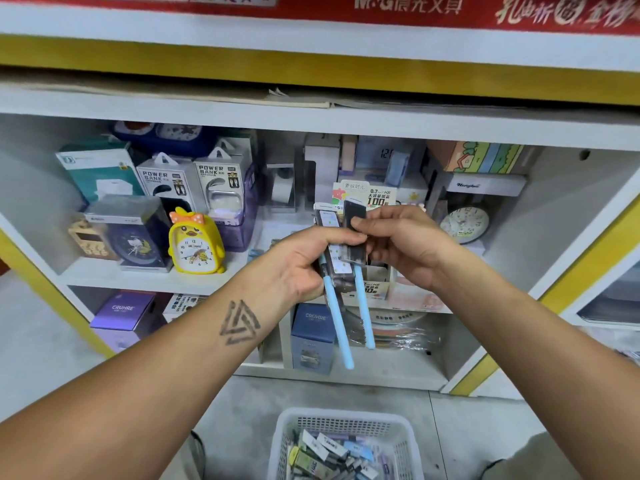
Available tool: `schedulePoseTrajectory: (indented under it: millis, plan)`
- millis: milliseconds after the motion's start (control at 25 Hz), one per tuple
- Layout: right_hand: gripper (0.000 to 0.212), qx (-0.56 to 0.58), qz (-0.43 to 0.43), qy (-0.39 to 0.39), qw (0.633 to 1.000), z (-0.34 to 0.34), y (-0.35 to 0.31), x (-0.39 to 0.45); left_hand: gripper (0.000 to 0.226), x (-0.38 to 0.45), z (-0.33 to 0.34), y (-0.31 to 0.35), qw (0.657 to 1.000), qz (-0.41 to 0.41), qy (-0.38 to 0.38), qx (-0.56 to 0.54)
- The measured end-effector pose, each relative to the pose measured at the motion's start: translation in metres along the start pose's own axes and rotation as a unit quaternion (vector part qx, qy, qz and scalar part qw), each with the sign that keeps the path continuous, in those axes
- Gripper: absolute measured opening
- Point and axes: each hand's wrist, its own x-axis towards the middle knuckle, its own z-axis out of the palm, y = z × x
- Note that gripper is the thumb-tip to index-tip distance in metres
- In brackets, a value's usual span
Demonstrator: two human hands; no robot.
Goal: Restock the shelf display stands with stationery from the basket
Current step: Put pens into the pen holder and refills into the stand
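My left hand (300,268) grips a bundle of pen packs (333,271), dark cards with light blue pens sticking out below. My right hand (398,244) pinches the top of one dark pack (356,216) at the bundle's right side, thumb on its front. Both hands hover in front of the cardboard display stand (375,197) printed "0.7 HB 100", which stands on the middle shelf and is partly hidden by my hands. The white mesh basket (346,419) sits on the floor below, holding several more stationery packs.
A yellow duck alarm clock (195,242) and power bank boxes (166,178) fill the shelf's left part. A round clock (465,223) stands at right. Blue and purple CRUHRE boxes (313,337) sit on the lower shelf. The white shelf board (311,119) runs overhead.
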Motion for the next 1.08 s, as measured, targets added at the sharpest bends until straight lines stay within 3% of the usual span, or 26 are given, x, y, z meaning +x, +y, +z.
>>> schedulePoseTrajectory:
  millis: [160, 320, 480, 560, 640, 760, 840, 960, 1080]
  plan:
    - [0.014, 0.083, 0.023, 0.057, 0.995, -0.007, 0.001, 0.003, 0.006, -0.002, 0.004, 0.001, 0.999, 0.011, 0.019, -0.045]
    - [0.017, 0.096, -0.007, 0.066, 0.993, -0.013, 0.001, 0.007, 0.014, -0.004, 0.0, 0.006, 0.996, 0.006, 0.081, -0.021]
    - [0.041, -0.091, -0.067, 0.111, 0.987, -0.02, -0.006, 0.009, 0.022, -0.008, -0.009, 0.016, 0.99, -0.001, 0.144, -0.013]
    - [0.04, -0.214, -0.07, 0.116, 0.967, -0.022, -0.008, 0.008, 0.031, -0.01, -0.014, 0.02, 0.988, 0.004, 0.151, -0.023]
    - [0.035, -0.259, -0.058, 0.098, 0.959, -0.022, -0.008, 0.009, 0.043, -0.01, -0.019, 0.023, 0.987, 0.015, 0.159, -0.022]
    - [0.024, -0.289, -0.074, 0.085, 0.951, -0.022, -0.006, 0.009, 0.04, -0.011, -0.024, 0.024, 0.985, 0.016, 0.172, -0.015]
    - [0.017, -0.37, -0.098, 0.099, 0.918, -0.022, -0.007, 0.011, 0.03, -0.012, -0.024, 0.024, 0.985, 0.013, 0.173, -0.012]
    - [0.02, -0.442, -0.132, 0.105, 0.881, -0.02, -0.004, 0.015, 0.022, -0.013, -0.025, 0.024, 0.985, 0.009, 0.173, -0.007]
    - [0.024, -0.489, -0.146, 0.051, 0.858, -0.018, 0.004, 0.016, 0.022, -0.012, -0.026, 0.024, 0.986, 0.006, 0.168, 0.003]
